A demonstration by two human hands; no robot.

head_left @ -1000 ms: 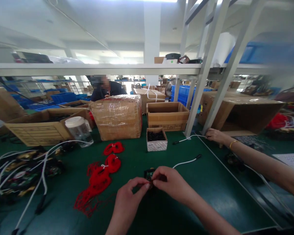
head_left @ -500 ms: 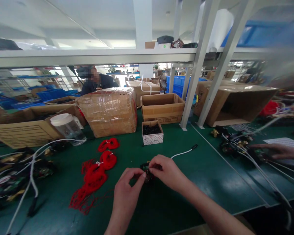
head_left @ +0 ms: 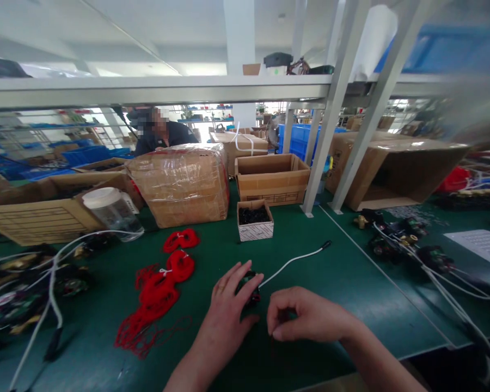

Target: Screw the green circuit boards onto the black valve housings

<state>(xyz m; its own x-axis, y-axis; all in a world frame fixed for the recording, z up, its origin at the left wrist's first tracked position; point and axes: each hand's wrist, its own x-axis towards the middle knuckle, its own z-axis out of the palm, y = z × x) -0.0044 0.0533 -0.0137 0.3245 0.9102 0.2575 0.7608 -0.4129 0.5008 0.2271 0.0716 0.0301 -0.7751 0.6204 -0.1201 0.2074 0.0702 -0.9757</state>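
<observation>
A small black assembly (head_left: 252, 294) with electronic parts lies on the green bench, partly hidden under my fingers. My left hand (head_left: 228, 310) is laid over it, the fingers along its top and left side and the thumb at its near side, holding it against the bench. From the assembly a white cable (head_left: 292, 260) runs to the right and ends in a black plug (head_left: 326, 244). My right hand (head_left: 302, 316) is just right of the assembly, apart from it, thumb and fingertips pinched together. A thin reddish strand, probably wire, shows faintly below that pinch.
Bundles of red wire (head_left: 159, 294) lie to the left. A small carton (head_left: 255, 231) of black parts stands ahead, with larger cardboard boxes (head_left: 179, 185) behind. Cabled assemblies lie at far left (head_left: 24, 288) and right (head_left: 400, 239). A clear jug (head_left: 114, 215) leans at left.
My right hand has left the assembly, moving right and toward me. My left hand has gone from a pinch to lying over the assembly. At the right, the other person's hand has withdrawn.
</observation>
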